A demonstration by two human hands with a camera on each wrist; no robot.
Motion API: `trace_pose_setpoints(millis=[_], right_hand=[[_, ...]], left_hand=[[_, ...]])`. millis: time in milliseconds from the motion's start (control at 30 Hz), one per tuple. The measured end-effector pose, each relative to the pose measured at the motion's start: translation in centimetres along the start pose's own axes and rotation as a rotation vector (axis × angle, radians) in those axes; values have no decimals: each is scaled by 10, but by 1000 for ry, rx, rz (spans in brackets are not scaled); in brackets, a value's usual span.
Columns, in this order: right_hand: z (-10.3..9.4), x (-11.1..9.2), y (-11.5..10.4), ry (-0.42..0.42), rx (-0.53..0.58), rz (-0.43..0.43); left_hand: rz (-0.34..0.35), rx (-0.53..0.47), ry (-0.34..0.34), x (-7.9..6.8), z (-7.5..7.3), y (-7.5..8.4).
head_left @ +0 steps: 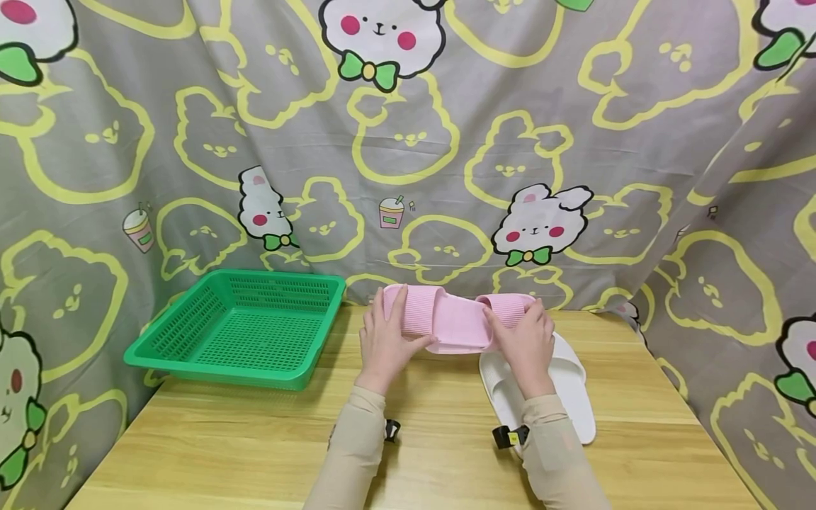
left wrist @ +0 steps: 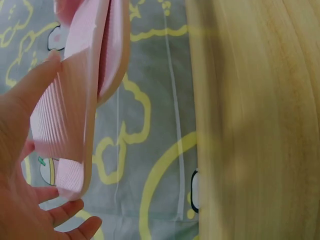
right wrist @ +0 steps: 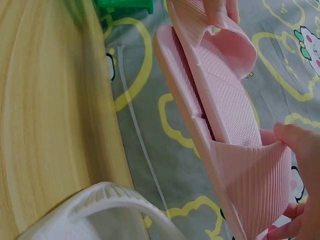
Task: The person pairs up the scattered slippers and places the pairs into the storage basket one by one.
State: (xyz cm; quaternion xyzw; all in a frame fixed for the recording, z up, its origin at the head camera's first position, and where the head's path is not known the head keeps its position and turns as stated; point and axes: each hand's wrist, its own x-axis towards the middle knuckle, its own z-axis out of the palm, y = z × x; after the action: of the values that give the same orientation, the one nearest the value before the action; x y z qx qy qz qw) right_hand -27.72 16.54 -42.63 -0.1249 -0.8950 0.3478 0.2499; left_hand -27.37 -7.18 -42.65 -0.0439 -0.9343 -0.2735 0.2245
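A pair of pink slippers (head_left: 462,322), laid together with their ribbed straps at opposite ends, is held up above the back of the table. My left hand (head_left: 385,340) grips the left end, thumb along the lower edge and fingers over the strap. At the other end my right hand (head_left: 525,347) holds the second strap (right wrist: 252,180) between thumb and fingers. In the right wrist view, one sole is tucked under the other slipper's strap, with a narrow gap between the soles. White slippers (head_left: 576,404) lie on the table beneath my right hand and forearm, which partly hide them.
A green plastic basket (head_left: 306,375) with perforated walls sits on the left of the wooden table (head_left: 433,425). Behind the table hangs a grey patterned cloth (head_left: 421,248), which also encloses both sides.
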Motion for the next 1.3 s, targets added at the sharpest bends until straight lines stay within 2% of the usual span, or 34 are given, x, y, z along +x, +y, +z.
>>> trace_pose_setpoints(millis=[200, 433, 700, 933, 1033, 1300], right_hand=[[-4, 2, 0, -40, -21, 13], [-8, 4, 1, -62, -26, 13], [-11, 6, 4, -66, -17, 2], [-12, 8, 5, -75, -13, -5], [-13, 8, 5, -77, -15, -8], [-14, 8, 5, -73, -18, -8]], left_hand=[[50, 34, -41, 1, 0, -4], [74, 61, -64, 0, 1, -6], [123, 65, -51, 0, 2, -7], [243, 74, 27, 1, 7, -14], [276, 96, 25, 2, 8, -16], [256, 127, -40, 1, 7, -15]])
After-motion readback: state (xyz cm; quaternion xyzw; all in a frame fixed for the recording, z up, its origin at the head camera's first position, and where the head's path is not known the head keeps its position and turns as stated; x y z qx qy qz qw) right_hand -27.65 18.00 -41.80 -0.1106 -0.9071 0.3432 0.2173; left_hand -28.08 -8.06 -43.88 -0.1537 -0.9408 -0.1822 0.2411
